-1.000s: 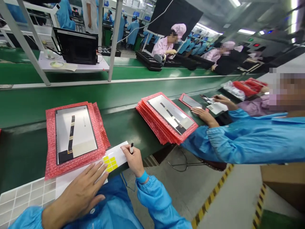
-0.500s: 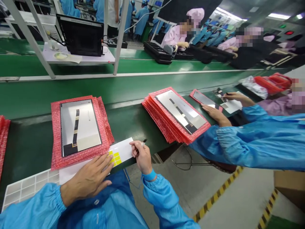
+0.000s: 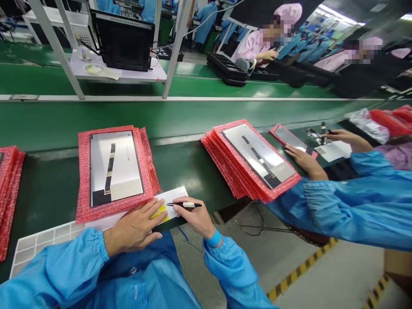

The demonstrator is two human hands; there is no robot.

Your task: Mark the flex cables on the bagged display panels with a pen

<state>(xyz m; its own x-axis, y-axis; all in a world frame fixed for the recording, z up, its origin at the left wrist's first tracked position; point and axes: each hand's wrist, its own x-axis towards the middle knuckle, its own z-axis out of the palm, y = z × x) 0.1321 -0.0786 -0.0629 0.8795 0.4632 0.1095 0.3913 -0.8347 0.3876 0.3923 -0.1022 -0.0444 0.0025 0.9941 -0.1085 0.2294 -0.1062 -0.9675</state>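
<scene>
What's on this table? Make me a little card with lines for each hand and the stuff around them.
Left hand: the left hand lies flat and open on the white sheet, with its fingertips at the yellow stickers.
Right hand: the right hand holds a pen, with the tip pointing toward the stickers.
Just behind: a screen panel lies on red bubble wrap.
To the right: a second stack, with a co-worker's hand past it.
Surface: a green bench.
</scene>
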